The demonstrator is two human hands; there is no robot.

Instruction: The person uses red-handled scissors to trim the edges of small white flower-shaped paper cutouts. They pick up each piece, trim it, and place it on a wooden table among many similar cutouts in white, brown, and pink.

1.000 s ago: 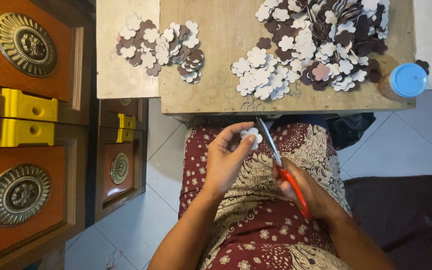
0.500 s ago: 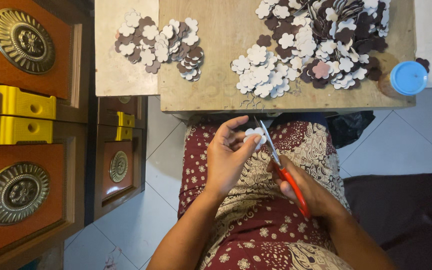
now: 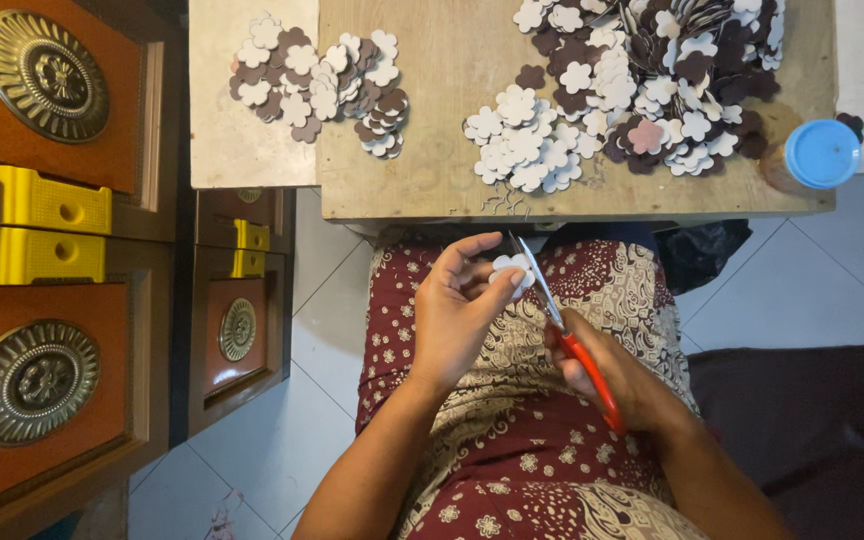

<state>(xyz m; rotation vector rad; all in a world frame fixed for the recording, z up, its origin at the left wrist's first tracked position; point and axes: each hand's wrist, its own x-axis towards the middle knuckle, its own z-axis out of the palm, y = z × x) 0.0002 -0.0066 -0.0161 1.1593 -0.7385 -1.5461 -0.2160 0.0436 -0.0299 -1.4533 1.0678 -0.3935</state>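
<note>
While left hand point(image 3: 457, 315) pinches white flower cutout point(image 3: 512, 270) above lap, right hand point(image 3: 607, 370) grips red-handled scissors point(image 3: 564, 325), blades at cutout.

- The left hand point(image 3: 457, 315) pinches a small white flower cutout point(image 3: 512, 272) between thumb and fingertips, above the lap.
- The right hand point(image 3: 607, 375) grips red-handled scissors point(image 3: 567, 335); their blades point up and away, touching the cutout's right edge.
- Beyond both hands lies a wooden board point(image 3: 432, 150), with a heap of white and brown cutouts point(image 3: 632, 90) above the right hand and a smaller pile point(image 3: 322, 85) up and left of the left hand.
- A blue-lidded jar point(image 3: 817, 155) stands far right of the heap.
- Left of the left hand stand carved cabinets point(image 3: 42, 250).
</note>
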